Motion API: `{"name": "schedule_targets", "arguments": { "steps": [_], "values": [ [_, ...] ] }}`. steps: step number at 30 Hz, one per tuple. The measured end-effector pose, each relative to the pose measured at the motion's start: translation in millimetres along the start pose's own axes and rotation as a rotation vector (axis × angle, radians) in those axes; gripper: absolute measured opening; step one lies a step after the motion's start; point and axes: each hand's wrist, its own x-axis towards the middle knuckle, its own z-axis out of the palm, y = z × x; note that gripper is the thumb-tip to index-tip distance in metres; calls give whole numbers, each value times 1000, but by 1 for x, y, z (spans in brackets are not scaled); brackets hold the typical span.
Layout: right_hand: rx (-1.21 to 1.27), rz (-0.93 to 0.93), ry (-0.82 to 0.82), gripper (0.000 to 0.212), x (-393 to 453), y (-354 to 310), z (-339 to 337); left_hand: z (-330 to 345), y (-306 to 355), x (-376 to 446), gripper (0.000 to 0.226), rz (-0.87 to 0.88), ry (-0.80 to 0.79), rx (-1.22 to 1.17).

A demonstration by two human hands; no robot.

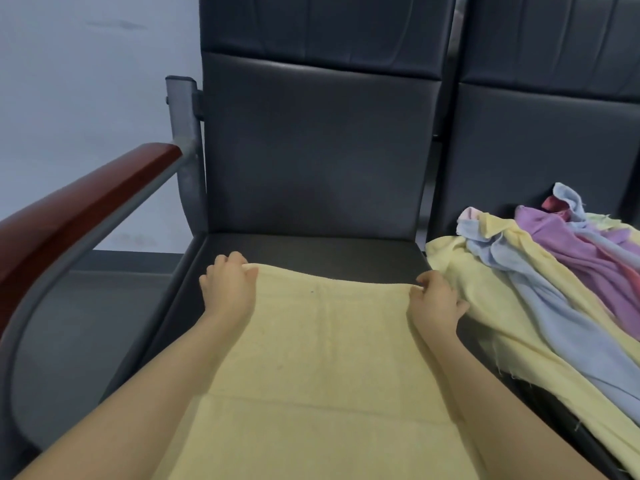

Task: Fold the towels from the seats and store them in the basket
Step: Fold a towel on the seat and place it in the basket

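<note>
Yellow cloth fills the middle of the view: a pale yellow towel (322, 368) lies spread flat on the dark padded seat (332, 247), running from the seat's middle toward the person. Both hands pinch its far edge. The left hand (228, 289) is closed on the far left corner, fingers curled over the hem, and the right hand (436, 303) is closed on the far right corner in the same way. A faint crease crosses the towel nearer the person.

On the neighbouring seat (540, 140) to the right sits a loose heap of towels (540, 271) (yellow, light blue, purple, with a bit of red and pink showing at the back), unfolded and overlapping, its yellow edge draping over the front of that seat. The heap lies just beside the right hand. A reddish-brown armrest (79, 216) on a grey metal frame (183, 133) stands to the left.
</note>
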Motion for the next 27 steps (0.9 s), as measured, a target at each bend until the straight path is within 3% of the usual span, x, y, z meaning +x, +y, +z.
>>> {"name": "schedule_targets", "arguments": {
  "steps": [2, 5, 11, 17, 22, 24, 27],
  "values": [
    [-22, 16, -36, 28, -3, 1, -2, -6, -4, -4, 12, 8, 10, -153],
    [32, 20, -46, 23, -7, 1, -7, -17, -5, -13, 15, -23, 21, -283],
    [512, -8, 45, 20, -37, -21, -39, -45, 11, -29, 10, -55, 82, -547],
    [426, -24, 173, 5, -48, -26, -52, -58, -11, -38, 7, -87, 201, -451],
    [154, 38, -38, 14, -59, -13, -34, -50, -32, -50, 12, -131, -21, -93],
    [39, 41, -75, 15, -58, -9, -28, -48, -33, -53, 13, -70, -27, -60],
    [64, 17, 54, 15, -52, -8, -25, -49, -26, -55, 13, 78, 109, -134]
  ]
}}
